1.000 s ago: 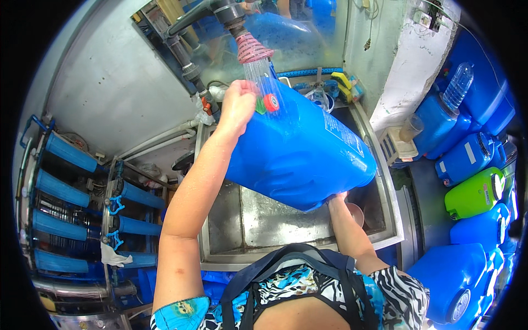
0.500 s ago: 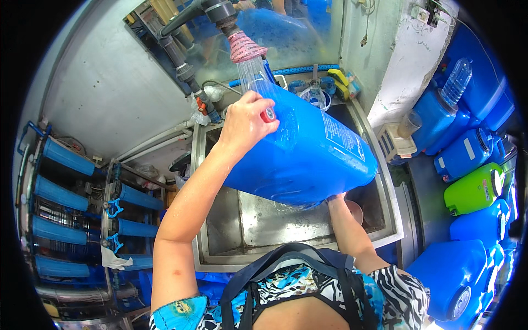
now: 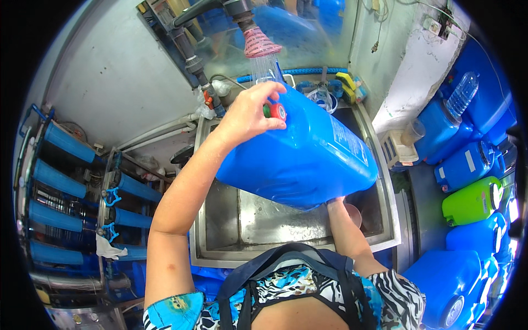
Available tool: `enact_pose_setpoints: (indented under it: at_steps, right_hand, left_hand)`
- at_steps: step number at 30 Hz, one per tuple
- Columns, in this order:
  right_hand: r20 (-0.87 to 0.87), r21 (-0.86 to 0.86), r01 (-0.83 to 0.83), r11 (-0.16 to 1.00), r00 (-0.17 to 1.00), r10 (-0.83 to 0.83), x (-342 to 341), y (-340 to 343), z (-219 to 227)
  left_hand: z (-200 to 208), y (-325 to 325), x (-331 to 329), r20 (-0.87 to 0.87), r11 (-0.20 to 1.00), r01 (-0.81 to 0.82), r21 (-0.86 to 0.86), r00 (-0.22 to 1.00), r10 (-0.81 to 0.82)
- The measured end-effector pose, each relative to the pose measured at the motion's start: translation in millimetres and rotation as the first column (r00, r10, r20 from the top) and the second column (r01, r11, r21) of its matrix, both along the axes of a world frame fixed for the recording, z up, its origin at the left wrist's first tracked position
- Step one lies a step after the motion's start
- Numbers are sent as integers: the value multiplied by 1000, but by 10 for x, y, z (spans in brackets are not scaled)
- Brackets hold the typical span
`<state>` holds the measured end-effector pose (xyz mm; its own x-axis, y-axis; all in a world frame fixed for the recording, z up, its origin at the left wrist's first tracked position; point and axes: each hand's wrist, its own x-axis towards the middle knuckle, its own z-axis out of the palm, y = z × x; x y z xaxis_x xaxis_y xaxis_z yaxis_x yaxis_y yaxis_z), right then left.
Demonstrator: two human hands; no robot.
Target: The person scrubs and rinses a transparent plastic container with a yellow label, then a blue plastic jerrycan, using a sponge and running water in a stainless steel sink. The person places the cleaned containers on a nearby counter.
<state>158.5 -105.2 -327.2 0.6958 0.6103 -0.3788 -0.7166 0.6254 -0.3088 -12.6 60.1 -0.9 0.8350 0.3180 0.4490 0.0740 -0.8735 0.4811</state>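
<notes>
A big blue water container [image 3: 280, 159] lies tilted over a steel sink [image 3: 250, 258]. On its upper face is a small red and green tap [image 3: 278, 111]. My left hand [image 3: 253, 113] curls loosely round this tap, thumb below and fingers above. From underneath, my right hand [image 3: 336, 201] holds up the container's near right end; its fingers are hidden behind the plastic. A pink-wrapped shower head [image 3: 260, 43] pours water down at the container's far end, just beyond my left hand.
Blue filter housings [image 3: 58, 187] stand in a rack at left. Several blue containers [image 3: 445, 275] and a green jug [image 3: 467, 202] line the right side. A beige stool [image 3: 397, 148] bears a cup. Sponges [image 3: 346, 85] lie behind the sink; a bowl [image 3: 353, 215] sits inside it.
My left fingers have loosened and spread round the tap, so its green part now shows. The whole view has shifted slightly. My right hand stays under the container.
</notes>
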Motion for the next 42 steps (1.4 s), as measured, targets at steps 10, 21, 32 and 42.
enact_pose_setpoints:
  at_steps: [10,21,32,42]
  right_hand:
    - [13,-5,-29,1000,999,29,86,-48,-29]
    - [40,0,-77,997,996,76,177,-59,-11]
    - [0,12,-148,989,989,148,-217,175,-15]
    - [211,-157,-152,976,960,183,-868,1469,118]
  left_hand:
    - [18,-72,-116,-35,991,105,-79,994,-108]
    - [-54,416,289,26,977,71,-201,997,-68]
    - [336,193,-555,-18,995,-92,-25,996,92]
    - [551,367,-1979,160,781,-610,130,791,591]
